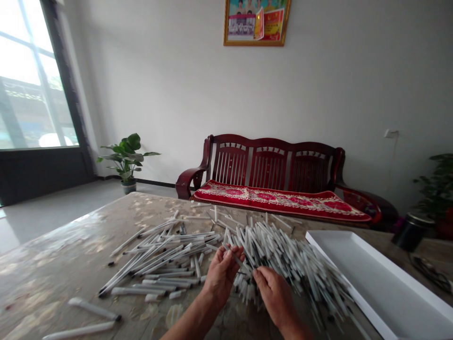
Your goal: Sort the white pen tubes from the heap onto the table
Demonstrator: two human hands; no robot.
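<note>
Between my two hands is a slim pale pen (236,259), slanting down to the right. My left hand (223,273) pinches its upper end with the fingers curled. The thumb and fingers of my right hand (275,289) close at its lower end. Just beyond and to the right lies a big heap of white and translucent pens (283,245), some with dark tips. To the left, thin refills with dark ends (152,259) spread over the table, with pen barrels (138,291) and short white caps (153,298) near them.
A shallow white tray (357,241) stands right of the heap. Two pens (94,309) lie at the table's (46,264) near left. A dark cylindrical container (412,231) is at the far right. Past the table are a red wooden bench (269,163) and a potted plant (128,156).
</note>
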